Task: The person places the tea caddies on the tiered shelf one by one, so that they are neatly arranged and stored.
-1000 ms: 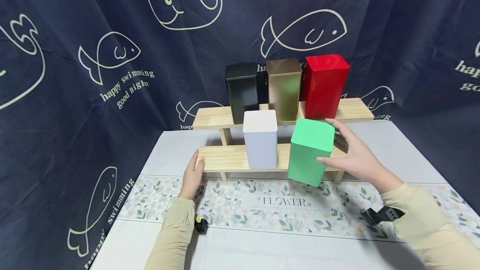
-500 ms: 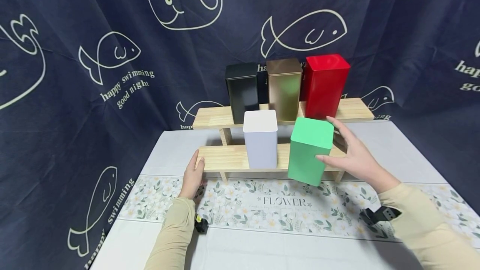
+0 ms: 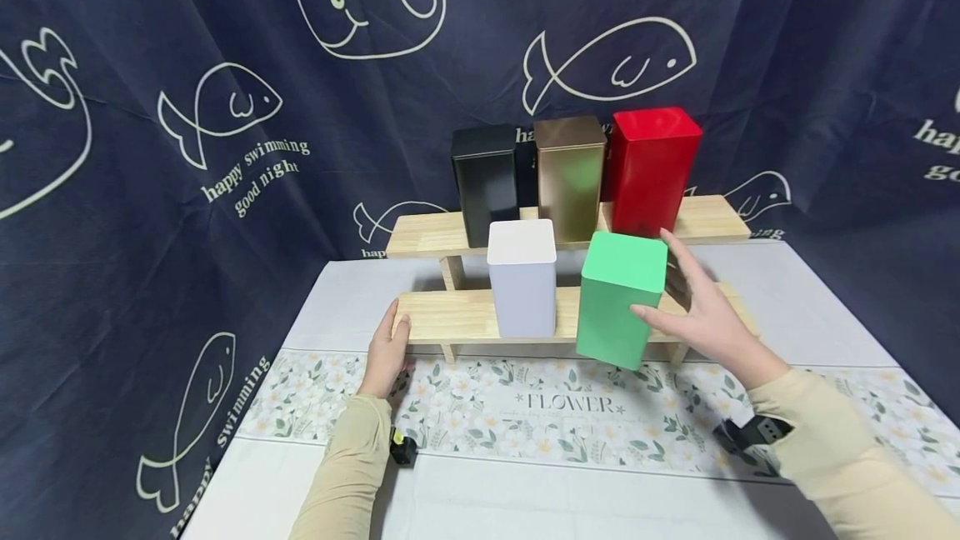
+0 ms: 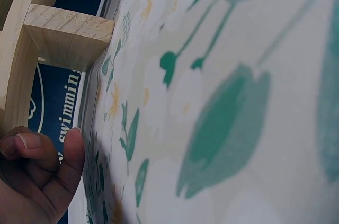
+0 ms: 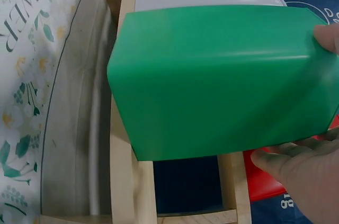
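Note:
A green box-shaped canister (image 3: 618,319) is gripped by my right hand (image 3: 705,315), thumb on its near side and fingers behind. It leans slightly at the front of the lower tier of a two-tier wooden shelf (image 3: 450,315), its base overlapping the tier's front edge. Whether it touches the wood I cannot tell. The right wrist view shows the green canister (image 5: 222,86) large, with part of the right hand (image 5: 307,176) at its upper end. My left hand (image 3: 386,357) holds the lower tier's left end; its curled fingers (image 4: 39,147) show below the wood.
A white canister (image 3: 522,282) stands on the lower tier, left of the green one. Black (image 3: 486,190), bronze (image 3: 570,186) and red (image 3: 648,177) canisters stand on the upper tier. A floral runner (image 3: 525,423) crosses the table; a dark blue fish-print cloth (image 3: 375,148) hangs behind.
My right hand and wrist have shifted slightly left, and the green canister has risen a little. The left hand and the other canisters stay in place.

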Available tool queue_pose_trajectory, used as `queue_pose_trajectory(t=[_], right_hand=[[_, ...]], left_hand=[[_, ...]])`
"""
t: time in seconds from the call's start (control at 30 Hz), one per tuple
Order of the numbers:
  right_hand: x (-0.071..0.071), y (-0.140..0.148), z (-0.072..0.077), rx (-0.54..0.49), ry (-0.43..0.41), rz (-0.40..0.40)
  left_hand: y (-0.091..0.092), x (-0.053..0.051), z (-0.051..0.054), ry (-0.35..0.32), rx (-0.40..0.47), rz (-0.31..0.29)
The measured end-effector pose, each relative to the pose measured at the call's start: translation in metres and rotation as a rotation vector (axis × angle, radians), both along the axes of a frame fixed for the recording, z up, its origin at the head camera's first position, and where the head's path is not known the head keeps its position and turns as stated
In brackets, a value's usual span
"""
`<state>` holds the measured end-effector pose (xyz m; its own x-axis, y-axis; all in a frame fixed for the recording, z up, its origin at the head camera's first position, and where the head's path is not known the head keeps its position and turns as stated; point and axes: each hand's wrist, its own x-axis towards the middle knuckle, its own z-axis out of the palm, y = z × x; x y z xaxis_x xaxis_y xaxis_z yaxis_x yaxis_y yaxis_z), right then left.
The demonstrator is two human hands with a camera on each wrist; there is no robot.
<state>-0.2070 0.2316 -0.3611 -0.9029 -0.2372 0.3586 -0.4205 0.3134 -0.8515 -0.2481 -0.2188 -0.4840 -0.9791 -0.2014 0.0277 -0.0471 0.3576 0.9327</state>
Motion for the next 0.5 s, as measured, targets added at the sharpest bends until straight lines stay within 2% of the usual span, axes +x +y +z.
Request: queue_pose_trajectory(t=[0.23,0.5], right_hand=[[0.000,0.000,-0.007,-0.042,-0.012,0.005],[-0.004,-0.001,-0.017,-0.009,0.023,0.003]], left_hand=[[0.001,0.000,-0.001,0.007,-0.008,0.006],[0.002,0.000,0.000,0.004,-0.011,0.009]])
